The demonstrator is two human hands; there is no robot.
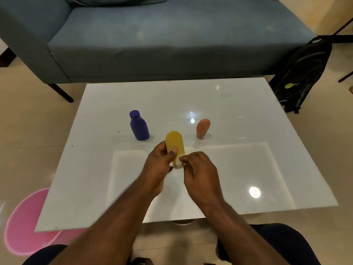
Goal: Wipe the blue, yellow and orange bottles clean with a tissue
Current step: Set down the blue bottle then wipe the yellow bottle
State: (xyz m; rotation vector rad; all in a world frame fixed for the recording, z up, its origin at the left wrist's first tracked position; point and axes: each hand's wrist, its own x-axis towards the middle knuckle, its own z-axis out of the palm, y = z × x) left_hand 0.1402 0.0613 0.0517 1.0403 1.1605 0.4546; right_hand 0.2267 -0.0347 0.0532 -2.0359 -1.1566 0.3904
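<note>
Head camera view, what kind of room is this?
Most likely a home living room: a blue sofa behind a low white table, and a black backpack on the tiled floor beside it.

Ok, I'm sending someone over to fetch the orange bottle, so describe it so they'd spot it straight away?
Start at the white glossy table in front of the blue-grey sofa. Three bottles are near its middle; the orange bottle stands farthest right, untouched. It is the smallest, with a rounded top wider than its base, unlike the capped blue bottle on the left and the yellow bottle in the person's hands.
</note>
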